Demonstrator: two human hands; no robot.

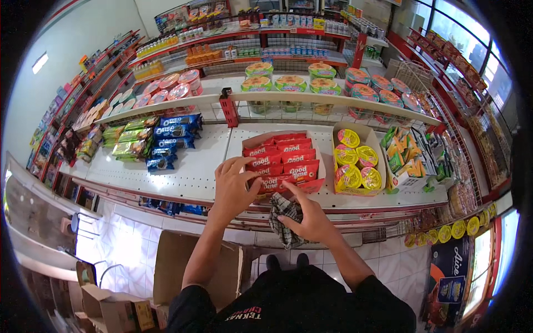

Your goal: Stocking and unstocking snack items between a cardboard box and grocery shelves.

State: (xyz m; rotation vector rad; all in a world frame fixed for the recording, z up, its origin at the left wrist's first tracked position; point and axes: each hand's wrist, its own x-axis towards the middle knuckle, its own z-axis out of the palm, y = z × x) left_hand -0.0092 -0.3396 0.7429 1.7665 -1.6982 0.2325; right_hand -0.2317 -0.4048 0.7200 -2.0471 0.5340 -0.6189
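My left hand (pixel 235 187) is at the front left corner of an open cardboard display box (pixel 320 156), its fingers apart over the edge of the red Good Time cookie packets (pixel 298 171). The packets stand in two columns in the box on the white metal shelf (pixel 200 175). Between the palm and fingers of my right hand (pixel 310 214) is a crumpled checked cloth (pixel 287 208), which hangs over the shelf's front edge. The index finger of that hand reaches up to the front packet.
Blue Oreo packs (pixel 177 129) and green packs (pixel 133 139) lie to the left. Right of the cookies stands a box of yellow-lidded cups (pixel 349 177), then a box of green packets (pixel 410 158). Behind a rail stand noodle cups (pixel 291 83). An open cardboard carton (pixel 183 266) is below.
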